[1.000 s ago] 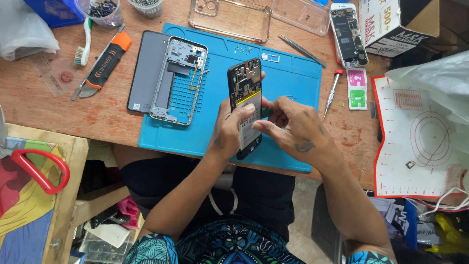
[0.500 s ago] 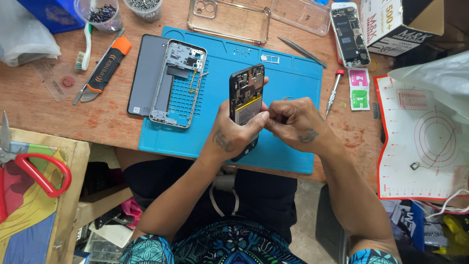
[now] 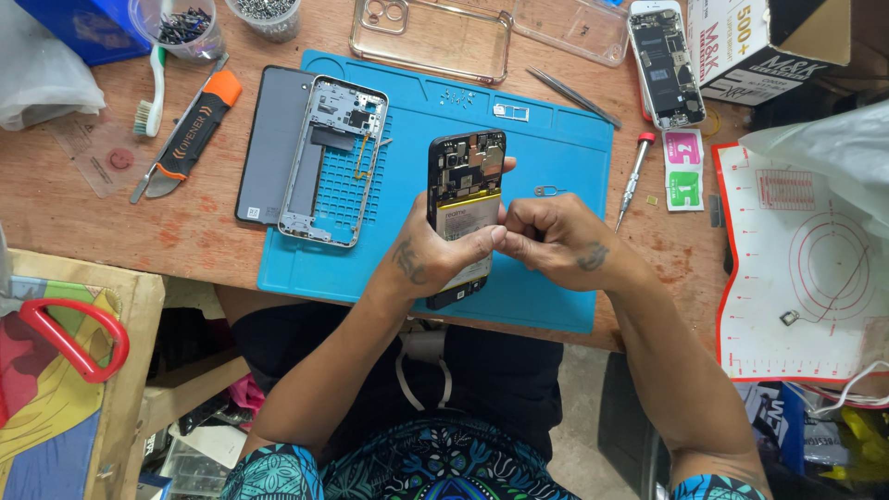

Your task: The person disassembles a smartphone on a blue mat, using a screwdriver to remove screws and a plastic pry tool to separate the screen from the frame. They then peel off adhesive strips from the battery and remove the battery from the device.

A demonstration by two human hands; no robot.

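An opened black phone (image 3: 466, 185) with its circuit board and battery showing is held upright over the blue work mat (image 3: 556, 139). My left hand (image 3: 435, 255) wraps around its lower half, thumb across the battery. My right hand (image 3: 556, 243) is closed beside the phone's right edge, fingertips pinched against the left thumb; whether it holds anything is hidden. A silver phone frame (image 3: 331, 159) lies on the mat's left part, beside a grey back cover (image 3: 269, 143).
Tweezers (image 3: 574, 96), a red-handled screwdriver (image 3: 634, 176), clear phone cases (image 3: 431, 39), another opened phone (image 3: 665, 63) and a cardboard box (image 3: 769, 42) lie at the back. An orange opening tool (image 3: 190, 139), a toothbrush (image 3: 148, 93) and screw cups sit left. A white-red mat (image 3: 806, 268) lies right.
Both hands and the phone have shifted slightly. The right hand's fingers have curled into a tighter fist against the phone's right edge.
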